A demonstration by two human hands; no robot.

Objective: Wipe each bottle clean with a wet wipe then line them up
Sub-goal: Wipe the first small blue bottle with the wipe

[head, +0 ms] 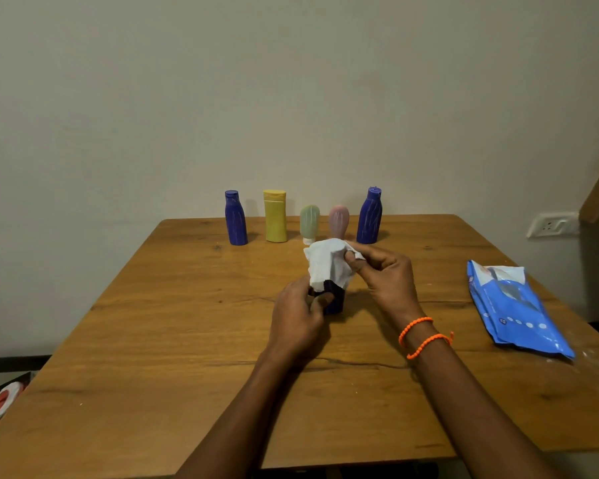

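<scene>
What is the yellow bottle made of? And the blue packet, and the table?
The yellow bottle looks like smooth, matte plastic: one even colour, moulded cap. The blue packet seems to be thin, glossy plastic film, since it crinkles and catches the light. The table looks like wood or a wood-look top, with grain lines and dark knots.

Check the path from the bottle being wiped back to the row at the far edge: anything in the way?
Nothing visible. The dark blue bottle, held by the left hand under the wet wipe, has bare table between it and the row; the wipes pack lies off to the right.
</scene>
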